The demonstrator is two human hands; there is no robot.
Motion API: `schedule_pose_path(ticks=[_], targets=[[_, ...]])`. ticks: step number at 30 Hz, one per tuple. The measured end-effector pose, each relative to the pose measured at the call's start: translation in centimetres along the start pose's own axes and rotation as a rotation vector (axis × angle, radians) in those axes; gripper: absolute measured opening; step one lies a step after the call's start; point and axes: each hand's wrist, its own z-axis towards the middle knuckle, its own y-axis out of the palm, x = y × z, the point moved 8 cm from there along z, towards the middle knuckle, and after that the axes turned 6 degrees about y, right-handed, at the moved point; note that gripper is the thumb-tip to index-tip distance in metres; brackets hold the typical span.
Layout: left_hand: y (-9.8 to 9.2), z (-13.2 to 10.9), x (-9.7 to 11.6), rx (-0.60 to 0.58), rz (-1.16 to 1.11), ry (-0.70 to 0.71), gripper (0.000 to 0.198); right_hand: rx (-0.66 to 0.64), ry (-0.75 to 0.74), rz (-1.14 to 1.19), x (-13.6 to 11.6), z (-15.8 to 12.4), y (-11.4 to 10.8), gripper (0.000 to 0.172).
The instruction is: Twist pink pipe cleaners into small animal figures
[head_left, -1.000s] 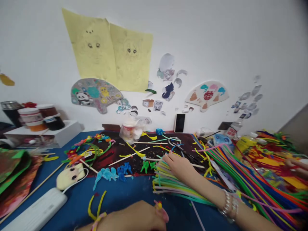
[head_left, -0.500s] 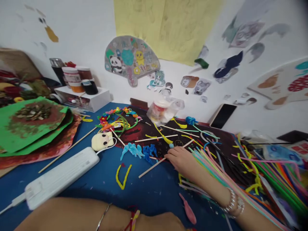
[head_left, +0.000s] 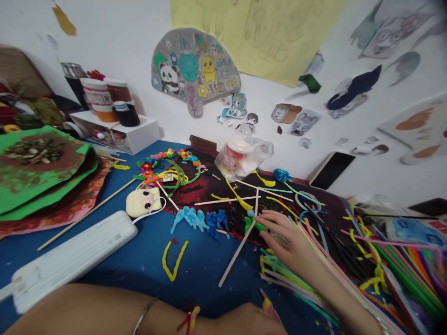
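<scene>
My right hand point(head_left: 288, 237) reaches over the dark mat with its fingers stretched and apart. Its fingertips are beside a green fuzzy piece point(head_left: 259, 225) and a thin wooden stick point(head_left: 237, 253); whether they touch cannot be told. My left hand point(head_left: 249, 320) is curled at the bottom edge, its fingers hidden, so what it grips cannot be made out. Right by it lies a pink and yellow thing point(head_left: 268, 304), partly covered. Blue fuzzy shapes point(head_left: 192, 218) and a bent yellow pipe cleaner point(head_left: 172, 270) lie to the left.
A white power strip point(head_left: 77, 256) lies at left, near a cream doll-faced item point(head_left: 141, 202). Bundled pipe cleaners point(head_left: 415, 270) are at right. A bagged tub point(head_left: 237, 156) and a phone point(head_left: 331, 170) are at the back. Green sheets point(head_left: 42, 186) hold dry bits.
My right hand has shifted right and its fingers have spread. The green piece now shows by its fingertips. The stick lies at a steeper angle. My left hand has come beside the pink thing.
</scene>
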Motion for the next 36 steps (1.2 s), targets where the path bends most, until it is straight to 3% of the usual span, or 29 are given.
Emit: schedule_pose_path(ticks=[2,6,12,14,19,23,30,32,36], targets=[[-1.1,-0.3,-0.4,0.11,-0.114,-0.121,0.011,0.005,0.117,0.108,0.4,-1.5,-1.6,0.024],[-2.8,-1.0,0.1,0.279,-0.368,-0.199,0.017,-0.211,0.25,0.283,-0.4,-5.8,-1.7,0.021],[-4.8,-1.1,1.9,0.31,-0.365,-0.262,0.017,-0.41,0.327,0.307,-1.6,-9.9,0.3,0.021],[-4.7,-1.0,2.2,0.295,-0.397,-0.286,0.02,-0.392,0.317,0.334,-1.4,-10.1,0.7,0.021],[-4.3,-1.2,1.8,0.341,-0.515,-0.345,0.03,-0.208,0.344,0.535,0.8,-10.3,1.3,0.022],[-4.4,-0.9,1.5,0.358,-0.52,-0.347,0.037,-0.215,0.402,0.735,2.4,-10.9,2.7,0.024],[-4.6,-0.1,1.5,0.358,-0.657,-0.331,0.045,-0.127,0.356,0.736,2.8,-10.9,1.6,0.019],[-5.5,-0.1,1.6,0.369,-0.573,-0.327,0.045,-0.107,0.358,0.732,2.9,-10.9,1.3,0.017],[-8.7,-0.5,2.3,0.456,-0.177,-0.285,0.032,-0.053,0.362,0.697,3.1,-11.1,0.8,0.017]])
